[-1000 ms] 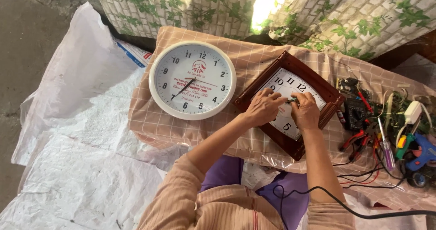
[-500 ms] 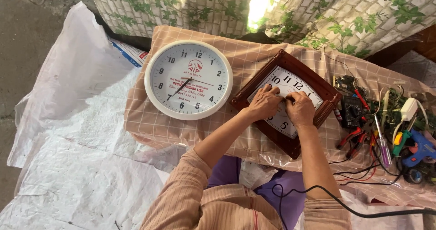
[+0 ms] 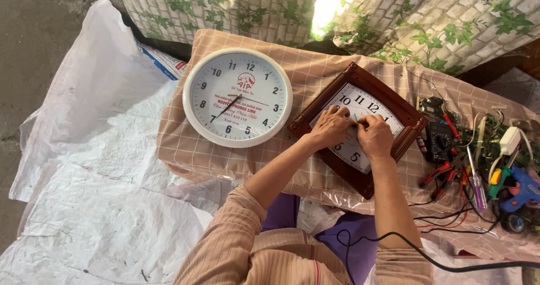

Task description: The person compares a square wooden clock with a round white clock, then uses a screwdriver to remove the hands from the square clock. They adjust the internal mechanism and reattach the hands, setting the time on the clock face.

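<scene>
White plastic sheeting (image 3: 95, 167) spreads wide and open on the left. The checked-cloth table (image 3: 315, 74) carries 2 clocks: the round white clock (image 3: 237, 98) sits near its left edge, the square wooden clock (image 3: 360, 125) just beside. Left hand (image 3: 329, 127) and right hand (image 3: 375, 137) pinch together at its dial centre, probably on the hands. Tools (image 3: 484, 155) crowd the right edge.

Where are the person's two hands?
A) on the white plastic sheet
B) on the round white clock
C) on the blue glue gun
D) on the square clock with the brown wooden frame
D: both the left hand and right hand rest on the face of the square clock with the brown wooden frame.
</scene>
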